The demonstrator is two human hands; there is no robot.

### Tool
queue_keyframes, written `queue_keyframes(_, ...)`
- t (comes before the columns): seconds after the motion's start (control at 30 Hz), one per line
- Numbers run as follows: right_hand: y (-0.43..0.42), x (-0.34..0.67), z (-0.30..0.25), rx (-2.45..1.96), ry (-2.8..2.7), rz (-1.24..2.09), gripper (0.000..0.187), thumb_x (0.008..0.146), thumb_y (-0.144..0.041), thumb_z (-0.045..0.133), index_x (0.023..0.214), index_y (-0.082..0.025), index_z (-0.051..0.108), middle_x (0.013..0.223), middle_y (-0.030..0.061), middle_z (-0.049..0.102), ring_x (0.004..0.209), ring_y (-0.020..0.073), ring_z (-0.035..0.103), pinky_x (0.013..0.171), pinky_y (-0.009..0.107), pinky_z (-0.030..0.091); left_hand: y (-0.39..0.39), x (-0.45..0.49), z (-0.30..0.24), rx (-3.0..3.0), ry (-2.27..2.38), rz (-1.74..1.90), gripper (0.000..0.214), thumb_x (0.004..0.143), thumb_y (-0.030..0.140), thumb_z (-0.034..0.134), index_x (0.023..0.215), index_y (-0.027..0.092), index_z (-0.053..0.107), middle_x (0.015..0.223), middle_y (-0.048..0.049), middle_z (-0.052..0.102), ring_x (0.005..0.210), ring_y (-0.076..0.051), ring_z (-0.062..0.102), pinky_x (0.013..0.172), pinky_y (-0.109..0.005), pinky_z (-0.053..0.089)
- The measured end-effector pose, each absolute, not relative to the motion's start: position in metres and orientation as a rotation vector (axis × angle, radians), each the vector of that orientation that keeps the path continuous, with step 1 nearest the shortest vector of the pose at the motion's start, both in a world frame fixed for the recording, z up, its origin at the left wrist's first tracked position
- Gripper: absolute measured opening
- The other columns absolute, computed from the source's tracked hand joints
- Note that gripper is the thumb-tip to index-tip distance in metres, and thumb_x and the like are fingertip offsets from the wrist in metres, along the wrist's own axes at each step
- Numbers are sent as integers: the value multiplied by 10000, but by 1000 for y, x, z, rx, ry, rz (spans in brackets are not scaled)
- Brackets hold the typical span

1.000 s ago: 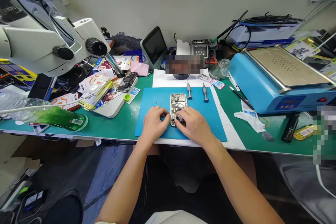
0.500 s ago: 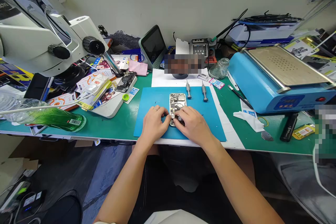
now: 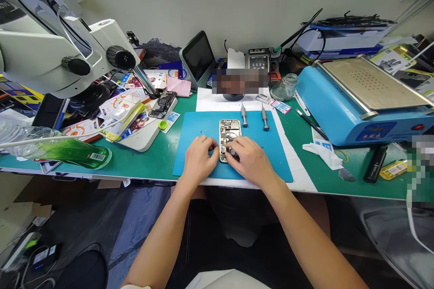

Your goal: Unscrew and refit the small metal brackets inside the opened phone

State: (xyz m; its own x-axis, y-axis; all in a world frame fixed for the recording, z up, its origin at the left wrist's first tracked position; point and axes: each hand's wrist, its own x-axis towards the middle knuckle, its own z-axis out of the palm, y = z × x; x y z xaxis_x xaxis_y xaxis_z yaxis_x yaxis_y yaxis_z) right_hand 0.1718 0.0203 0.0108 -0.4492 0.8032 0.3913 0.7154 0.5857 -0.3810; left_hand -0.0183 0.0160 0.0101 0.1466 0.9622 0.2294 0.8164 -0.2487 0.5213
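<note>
An opened phone with its insides bare lies on a blue mat at the middle of the green bench. My left hand rests curled on the mat against the phone's left edge, a ring on one finger. My right hand covers the phone's lower end, fingers pinched together over a small part there that I cannot make out. Two small screwdrivers stand on the mat just beyond the phone.
A white microscope overhangs the left side, above packets, a second opened phone and a green bottle. A blue heating machine fills the right. A small screen, a glass jar, a crumpled wipe and a black pen-like tool lie around.
The view shifted slightly. My hands stay on the phone, with the right fingers barely shifting at its lower end.
</note>
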Motion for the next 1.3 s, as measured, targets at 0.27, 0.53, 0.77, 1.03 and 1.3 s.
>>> queue_keyframes(0.27, 21, 171, 9, -1208, -2274, 201, 71, 996, -215, 648, 1050, -208, 693, 966, 86, 713, 909, 271, 663, 808, 416, 551, 16, -18, 10, 2162, 1727, 763, 123, 980, 186, 621, 870, 232, 650, 850, -13, 637, 865, -220, 578, 728, -335, 406)
queue_keyframes(0.53, 21, 172, 9, -1213, -2274, 220, 70, 996, -213, 646, 1052, -210, 689, 976, 91, 721, 917, 276, 670, 809, 422, 554, 16, -18, 10, 2155, 1728, 759, 120, 978, 194, 629, 867, 236, 650, 851, -18, 641, 866, -223, 583, 727, -334, 408)
queue_keyframes(0.77, 21, 172, 9, -1208, -2286, 220, 62, 993, -213, 650, 1041, -205, 688, 970, 86, 725, 900, 273, 666, 791, 418, 546, 17, -19, 10, 2163, 1722, 762, 122, 986, 195, 617, 876, 235, 652, 859, -21, 644, 870, -225, 587, 742, -337, 413)
queue_keyframes(1.03, 22, 172, 9, -1211, -2279, 223, 54, 1003, -223, 643, 1028, -216, 691, 968, 83, 723, 895, 267, 664, 784, 408, 536, 17, -19, 9, 2156, 1719, 758, 129, 990, 199, 610, 874, 236, 651, 860, -25, 649, 880, -228, 601, 758, -341, 427)
queue_keyframes(1.3, 21, 173, 10, -1208, -2287, 249, 55, 1009, -222, 634, 1003, -211, 688, 959, 83, 713, 891, 264, 658, 786, 406, 534, 16, -17, 10, 2130, 1733, 771, 84, 977, 269, 695, 904, 232, 672, 886, -17, 653, 895, -221, 595, 757, -334, 422)
